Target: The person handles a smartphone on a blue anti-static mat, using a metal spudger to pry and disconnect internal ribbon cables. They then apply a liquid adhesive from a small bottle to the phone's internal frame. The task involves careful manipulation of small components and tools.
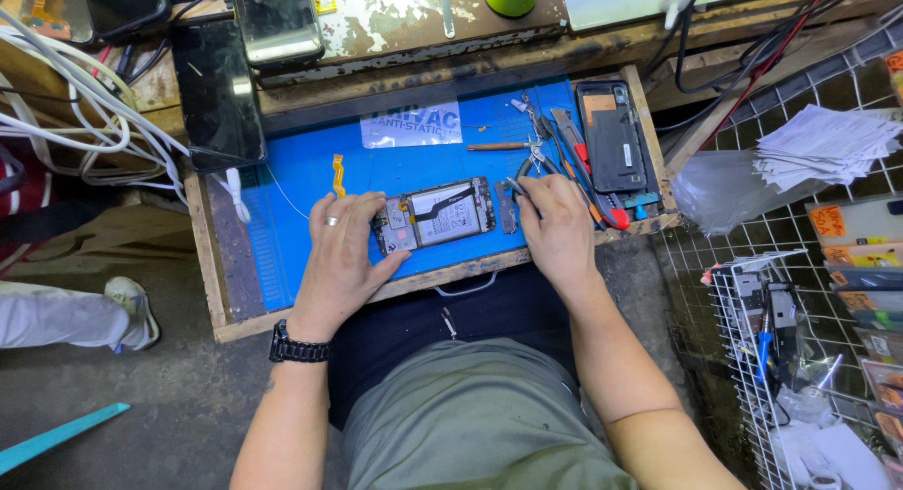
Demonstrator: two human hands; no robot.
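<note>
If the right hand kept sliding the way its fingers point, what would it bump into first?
Probably the small pliers on the blue mat, just beyond the right hand; the tweezers in its fingers already point that way. Depth is uncertain.

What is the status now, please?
Left hand steadies opened phone. Right hand pinches tweezers at its right end. Small cover piece lies beside.

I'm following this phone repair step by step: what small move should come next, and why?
Probably bring the tweezers in the right hand onto the opened phone: their tip sits just off its right end, while the left hand steadies its left end.
</note>
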